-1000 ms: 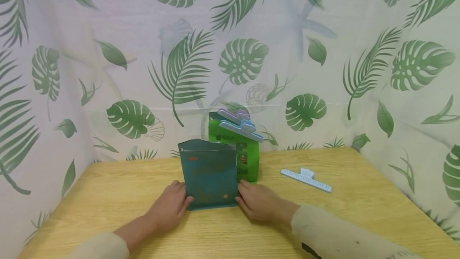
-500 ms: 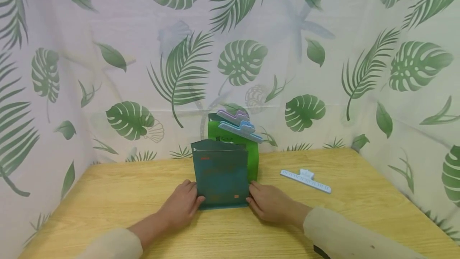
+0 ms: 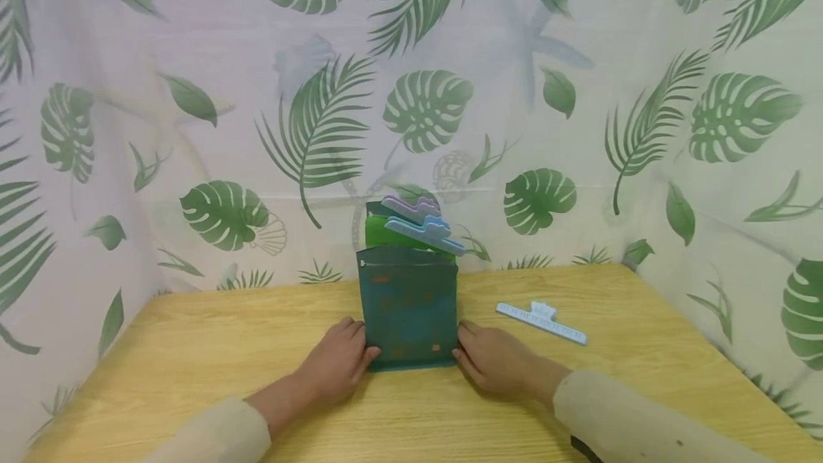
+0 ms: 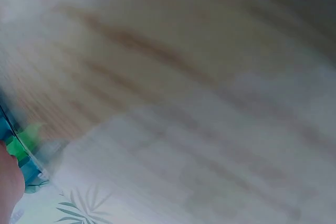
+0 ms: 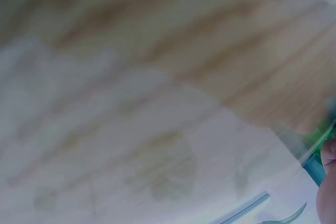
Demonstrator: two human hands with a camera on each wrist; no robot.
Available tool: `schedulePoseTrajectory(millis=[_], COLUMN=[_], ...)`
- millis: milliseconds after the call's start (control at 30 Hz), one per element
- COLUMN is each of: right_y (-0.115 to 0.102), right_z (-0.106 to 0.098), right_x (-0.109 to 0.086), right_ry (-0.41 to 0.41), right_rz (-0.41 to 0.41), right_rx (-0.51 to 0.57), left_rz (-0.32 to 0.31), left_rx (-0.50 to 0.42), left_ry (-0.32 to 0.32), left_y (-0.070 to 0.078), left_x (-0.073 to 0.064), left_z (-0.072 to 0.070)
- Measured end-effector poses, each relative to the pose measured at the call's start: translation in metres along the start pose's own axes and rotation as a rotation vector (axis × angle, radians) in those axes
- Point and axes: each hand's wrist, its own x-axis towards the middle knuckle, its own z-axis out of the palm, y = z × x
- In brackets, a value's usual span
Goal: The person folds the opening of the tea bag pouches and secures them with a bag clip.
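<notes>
A dark teal pouch [image 3: 411, 313] stands upright on the table in the head view, its top edge facing up. My left hand [image 3: 337, 363] grips its lower left edge, thumb on the front. At the lower right edge my right hand [image 3: 491, 363] pinches it the same way. Close behind stands a bright green bag [image 3: 379, 232], mostly hidden by the pouch, with a blue sealing clip [image 3: 424, 232] across its top. Farther back, a dark green bag [image 3: 374, 208] carries a purple sealing clip [image 3: 411, 207]. Both wrist views catch only a sliver of hand and pouch.
A pale blue sealing clip [image 3: 541, 321] lies on the wooden table [image 3: 244, 327] to the right of the pouch. Leaf-patterned cloth walls [image 3: 489, 34] enclose the table at the back and both sides.
Both hands have slid the teal pouch to the right, so it now stands in front of the green bag and covers most of it. The pale blue clip stays where it was.
</notes>
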Motion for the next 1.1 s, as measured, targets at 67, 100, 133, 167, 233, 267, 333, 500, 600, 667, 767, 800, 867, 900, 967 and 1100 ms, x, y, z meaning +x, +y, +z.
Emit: schedulePoseTrajectory(millis=[67,100,133,167,233,267,333,500,600,667,767,800,867,900,967,1100], right_y=[0.000,0.000,0.000,0.000,-0.001,-0.001,-0.002,-0.001,0.002,0.006,0.013,0.015,0.020,0.022,0.027,0.032], right_z=[0.000,0.000,0.001,0.000,0.000,-0.001,-0.002,-0.006,-0.011,-0.015,-0.026,-0.030,-0.039,-0.044,-0.054,-0.073], right_x=[0.001,0.002,0.003,0.003,0.004,0.005,0.005,0.004,0.003,0.004,0.010,0.012,0.018,0.022,0.028,0.041], right_ry=[0.027,0.034,0.042,0.045,0.044,0.037,0.029,0.005,-0.006,0.007,0.076,0.106,0.174,0.206,0.256,0.309], right_rz=[-0.024,-0.033,-0.041,-0.046,-0.050,-0.047,-0.035,0.003,0.022,0.028,0.019,0.011,-0.010,-0.025,-0.048,-0.073], right_rx=[-0.015,-0.019,-0.029,-0.033,-0.032,-0.033,-0.032,0.008,0.019,0.005,-0.009,-0.014,-0.016,-0.015,-0.026,-0.073], left_rz=[0.005,0.004,0.002,0.000,-0.005,-0.010,-0.024,-0.087,-0.122,-0.130,-0.110,-0.097,-0.078,-0.074,-0.073,-0.066], left_rx=[0.007,0.011,0.013,0.011,0.015,0.012,-0.013,-0.086,-0.094,-0.096,-0.076,-0.064,-0.026,-0.004,0.040,0.087], left_ry=[0.004,0.007,0.006,0.004,-0.001,-0.004,-0.005,0.004,0.021,0.060,0.150,0.184,0.245,0.272,0.318,0.399], left_y=[-0.001,-0.001,-0.001,-0.001,-0.002,-0.002,-0.002,0.001,0.002,0.003,0.000,-0.001,-0.003,-0.003,-0.004,-0.002], left_x=[0.000,-0.001,-0.001,-0.002,-0.002,-0.003,-0.003,0.000,0.003,0.007,0.016,0.019,0.025,0.028,0.034,0.046], left_z=[-0.001,-0.002,-0.003,-0.004,-0.005,-0.005,-0.005,-0.008,-0.016,-0.024,-0.040,-0.045,-0.056,-0.061,-0.071,-0.089])
